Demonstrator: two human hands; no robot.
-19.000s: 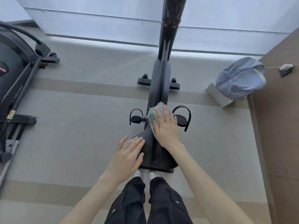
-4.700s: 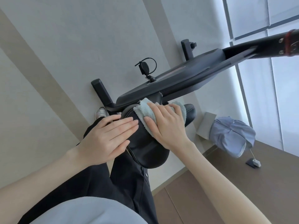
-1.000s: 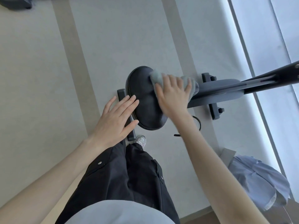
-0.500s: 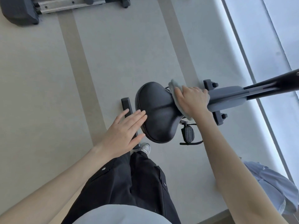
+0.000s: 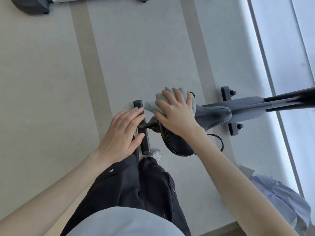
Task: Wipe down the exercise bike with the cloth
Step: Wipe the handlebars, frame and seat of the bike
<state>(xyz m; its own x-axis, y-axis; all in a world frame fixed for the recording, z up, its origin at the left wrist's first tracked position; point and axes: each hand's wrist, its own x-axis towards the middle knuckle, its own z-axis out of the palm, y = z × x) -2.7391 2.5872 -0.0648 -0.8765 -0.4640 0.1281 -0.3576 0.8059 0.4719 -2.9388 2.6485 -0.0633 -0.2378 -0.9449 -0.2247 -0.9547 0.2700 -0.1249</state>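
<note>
I look straight down on the black exercise bike [image 5: 242, 109], its frame running off to the right. Its black saddle [image 5: 177, 142] is at the centre. My right hand [image 5: 175, 113] presses the pale grey-green cloth [image 5: 150, 105] flat on the saddle's wide rear part, fingers spread over it. My left hand [image 5: 122, 133] hovers just left of the saddle, above the bike's rear floor bar [image 5: 142, 126], fingers together and holding nothing.
The base of another machine [image 5: 34, 4] lies at the top left. A blue-grey garment [image 5: 286, 200] sits on the floor at the lower right by the window ledge. My legs and a white shoe [image 5: 156, 154] stand right behind the saddle.
My right hand has slid the cloth from the saddle's nose end back to its wide rear part. My left hand stays beside the saddle.
</note>
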